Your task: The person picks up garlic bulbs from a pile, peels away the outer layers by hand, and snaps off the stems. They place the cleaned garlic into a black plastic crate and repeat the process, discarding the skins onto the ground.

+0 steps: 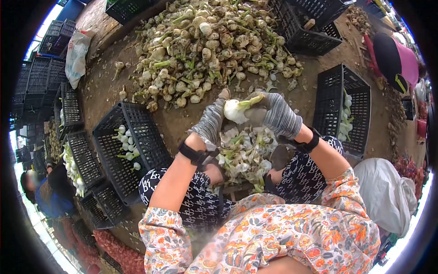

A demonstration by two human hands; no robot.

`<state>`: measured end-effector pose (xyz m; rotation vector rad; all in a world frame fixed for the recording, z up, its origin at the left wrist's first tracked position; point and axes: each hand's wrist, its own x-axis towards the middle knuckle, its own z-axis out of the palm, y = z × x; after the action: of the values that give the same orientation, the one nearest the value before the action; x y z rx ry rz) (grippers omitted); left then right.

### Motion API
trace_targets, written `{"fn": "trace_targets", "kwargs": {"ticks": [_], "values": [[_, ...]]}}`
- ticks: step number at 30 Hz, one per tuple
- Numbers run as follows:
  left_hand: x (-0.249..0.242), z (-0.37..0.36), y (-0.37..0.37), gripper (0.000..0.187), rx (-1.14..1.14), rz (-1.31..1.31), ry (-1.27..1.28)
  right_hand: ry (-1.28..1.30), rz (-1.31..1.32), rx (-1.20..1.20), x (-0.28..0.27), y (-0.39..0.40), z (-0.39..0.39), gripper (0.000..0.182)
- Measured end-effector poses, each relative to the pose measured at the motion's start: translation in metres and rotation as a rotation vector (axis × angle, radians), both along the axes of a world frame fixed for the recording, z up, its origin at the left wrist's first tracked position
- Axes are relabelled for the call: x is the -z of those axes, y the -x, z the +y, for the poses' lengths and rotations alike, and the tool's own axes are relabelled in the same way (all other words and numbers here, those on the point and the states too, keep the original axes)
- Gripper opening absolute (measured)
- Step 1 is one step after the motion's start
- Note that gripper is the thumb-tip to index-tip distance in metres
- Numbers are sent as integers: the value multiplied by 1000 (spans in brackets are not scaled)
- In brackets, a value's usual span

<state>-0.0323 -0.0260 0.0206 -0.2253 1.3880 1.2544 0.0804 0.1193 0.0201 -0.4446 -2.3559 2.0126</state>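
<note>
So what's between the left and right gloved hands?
A white bulb, its stalk pointing toward the right hand, its round side by the left hand; head view.

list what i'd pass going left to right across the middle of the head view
Stacked black crates → black crate with white bulbs in it → gloved left hand → white bulb with green stem → gloved right hand → right-hand black crate.

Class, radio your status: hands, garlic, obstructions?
Grey-striped-gloved left hand: on round white garlic bulb. Matching-gloved right hand: holding bulb, pale-green stalk attached. No visible obstruction.
</note>
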Motion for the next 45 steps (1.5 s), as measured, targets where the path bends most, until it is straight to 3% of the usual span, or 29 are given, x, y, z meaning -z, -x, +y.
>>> {"fn": "trace_targets", "kwargs": {"ticks": [2, 3, 6, 8, 10, 11, 14, 15, 17, 19, 21, 22, 23, 26, 27, 30, 31, 33, 37, 40, 43, 45], "values": [[-3, 4, -1, 54, -52, -55, 44, 145, -95, 75, -6, 2, -1, 23], [-4, -2, 6, 49, -2, -92, -135, 217, -141, 113, -8, 2, 0, 23], [23, -9, -13, 32, -434, -120, -757, 484, -156, 221, -2, 1, 1, 20], [28, -5, -26, 29, -377, 280, -746, 150, -73, 183, 10, -1, 3, 18], [6, 7, -39, 29, 57, 1041, -238, -178, 4, 141, 27, -5, 4, 16], [22, 8, -32, 29, 1, 1026, -393, -160, 67, 107, 38, -7, 7, 17], [-5, -3, -16, 35, -65, 162, -461, -44, 206, 71, 55, -6, 9, 20], [-5, -2, -15, 38, -122, 56, -516, 39, 219, 98, 52, -1, 5, 21], [-4, -2, -15, 44, -235, -160, -621, 1110, -54, 249, 17, -7, 6, 27], [-3, -5, -12, 49, -255, -497, -808, 960, -27, 184, 17, -7, 0, 28], [17, -9, -7, 49, -191, -644, -941, 1245, -38, 156, -4, -5, -1, 34], [26, -10, -5, 50, -155, -717, -1005, 1175, -13, 167, -3, -5, 0, 34], [1, -7, -15, 44, -313, -600, -861, 1107, 11, 180, -2, -7, 3, 33], [21, 6, -15, 39, -304, 6, -613, 788, 31, 281, -8, -5, -2, 29], [24, 2, -11, 35, -267, -99, -681, 661, 27, 323, -14, -3, -6, 27], [21, 6, -26, 37, -251, 594, -514, 69, 185, 295, 5, -4, -7, 23], [22, 8, -27, 39, -238, 681, -540, -77, 265, 258, 12, -4, -8, 22], [14, 8, -22, 37, -280, 572, -546, -273, 394, 206, 13, -4, -11, 20], [5, 6, -18, 33, -262, 636, -573, -284, 443, 202, 18, -3, -21, 21], [5, 5, -14, 29, -219, 640, -581, -485, 449, 137, 11, -6, -18, 22], [10, 1, -8, 26, -180, 701, -542, -88, 413, 214, 3, -9, -26, 19], [17, -3, -5, 23, -173, 706, -556, 327, 161, 273, -8, -7, -10, 19]]}}
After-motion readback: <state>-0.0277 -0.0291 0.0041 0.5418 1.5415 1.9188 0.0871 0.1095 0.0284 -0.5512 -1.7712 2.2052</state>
